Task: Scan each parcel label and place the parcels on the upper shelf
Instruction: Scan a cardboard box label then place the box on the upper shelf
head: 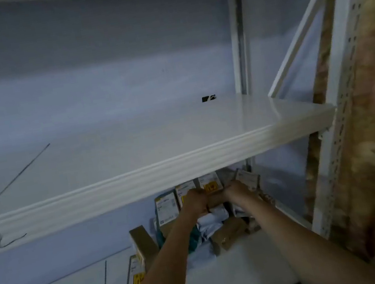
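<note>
**Op:** My left hand (195, 202) and right hand (235, 190) are curled round the ends of a brown parcel (216, 200) in the pile on the lower shelf (240, 269).

**Spotter:** I'd draw it out level, clear of the labelled boxes (167, 207) beside it, then raise it past the upper shelf (161, 171) lip.

Bare forearms, no sleeves; hands (195, 202) ungloved.
</note>
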The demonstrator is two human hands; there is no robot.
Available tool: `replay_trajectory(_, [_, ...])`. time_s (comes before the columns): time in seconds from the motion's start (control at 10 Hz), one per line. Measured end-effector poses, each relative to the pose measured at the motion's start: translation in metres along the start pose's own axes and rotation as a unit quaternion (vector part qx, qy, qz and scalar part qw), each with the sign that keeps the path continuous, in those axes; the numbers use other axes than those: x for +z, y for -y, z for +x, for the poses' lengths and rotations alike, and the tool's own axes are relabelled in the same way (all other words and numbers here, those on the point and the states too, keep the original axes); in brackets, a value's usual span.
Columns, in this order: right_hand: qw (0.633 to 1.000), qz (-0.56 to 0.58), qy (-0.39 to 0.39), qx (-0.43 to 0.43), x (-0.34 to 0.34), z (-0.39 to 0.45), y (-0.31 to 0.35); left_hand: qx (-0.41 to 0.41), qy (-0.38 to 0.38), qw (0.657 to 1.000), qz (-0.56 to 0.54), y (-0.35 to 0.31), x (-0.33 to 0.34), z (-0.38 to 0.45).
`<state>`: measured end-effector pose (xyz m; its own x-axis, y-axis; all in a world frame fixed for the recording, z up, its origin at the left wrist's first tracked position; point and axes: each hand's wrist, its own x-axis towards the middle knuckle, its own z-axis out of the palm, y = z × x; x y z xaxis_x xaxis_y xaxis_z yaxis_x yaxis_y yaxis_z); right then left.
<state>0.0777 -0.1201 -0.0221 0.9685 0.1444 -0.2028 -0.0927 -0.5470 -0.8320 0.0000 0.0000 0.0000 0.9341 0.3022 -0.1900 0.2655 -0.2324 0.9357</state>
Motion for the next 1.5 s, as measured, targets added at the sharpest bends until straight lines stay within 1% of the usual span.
replay_trajectory(0.1, [0.999, -0.031, -0.001, -0.009, 0.009, 0.016, 0.018, -0.014, 0.009, 0.999, -0.038, -0.008, -0.001, 0.022])
replay_trajectory(0.2, [0.999, -0.043, -0.010, -0.024, 0.009, 0.013, 0.038, -0.010, 0.051, 0.997, 0.061, -0.006, -0.003, 0.055])
replay_trajectory(0.3, [0.997, -0.063, -0.010, -0.049, 0.017, 0.031, 0.037, -0.023, 0.065, 0.995, 0.067, -0.003, 0.002, 0.064])
replay_trajectory(0.4, [0.992, -0.115, 0.011, -0.049, 0.017, 0.036, 0.036, -0.042, 0.068, 0.995, 0.065, -0.006, 0.004, 0.063])
replay_trajectory(0.5, [0.986, -0.160, 0.034, -0.021, 0.017, 0.038, 0.033, -0.031, 0.068, 0.995, 0.065, -0.008, 0.007, 0.062])
replay_trajectory(0.6, [0.989, -0.149, 0.024, -0.010, 0.018, 0.039, 0.026, -0.033, 0.043, 0.996, 0.070, -0.006, 0.010, 0.055])
replay_trajectory(0.7, [0.987, -0.157, 0.028, 0.015, 0.020, 0.035, 0.024, -0.005, 0.039, 0.995, 0.089, 0.000, 0.014, 0.053])
replay_trajectory(0.8, [0.991, -0.130, 0.015, 0.018, 0.021, 0.034, 0.018, 0.028, 0.050, 0.992, 0.116, 0.007, 0.013, 0.055])
replay_trajectory(0.9, [0.998, -0.012, 0.005, 0.060, 0.022, 0.037, 0.009, 0.023, 0.034, 0.998, 0.042, 0.012, 0.013, 0.056])
replay_trajectory(1.0, [0.990, 0.138, 0.011, 0.026, 0.020, 0.031, -0.006, 0.008, 0.024, 0.999, -0.036, 0.011, 0.011, 0.052])
replay_trajectory(1.1, [0.979, 0.198, -0.047, 0.029, 0.028, 0.036, -0.017, -0.011, 0.007, 0.994, -0.108, 0.015, 0.009, 0.052])
replay_trajectory(1.2, [0.956, 0.266, -0.111, 0.060, 0.034, 0.032, -0.014, -0.015, -0.007, 0.987, -0.162, 0.024, 0.006, 0.058])
replay_trajectory(1.3, [0.949, 0.292, -0.112, 0.046, 0.028, 0.016, -0.011, -0.003, -0.035, 0.980, -0.198, 0.019, 0.000, 0.045])
replay_trajectory(1.4, [0.948, 0.299, -0.106, 0.010, 0.014, 0.004, -0.011, 0.024, -0.053, 0.973, -0.223, 0.018, -0.006, 0.042])
replay_trajectory(1.5, [0.934, 0.355, -0.030, -0.022, 0.006, -0.013, -0.015, 0.021, -0.016, 0.971, -0.239, 0.017, -0.011, 0.030])
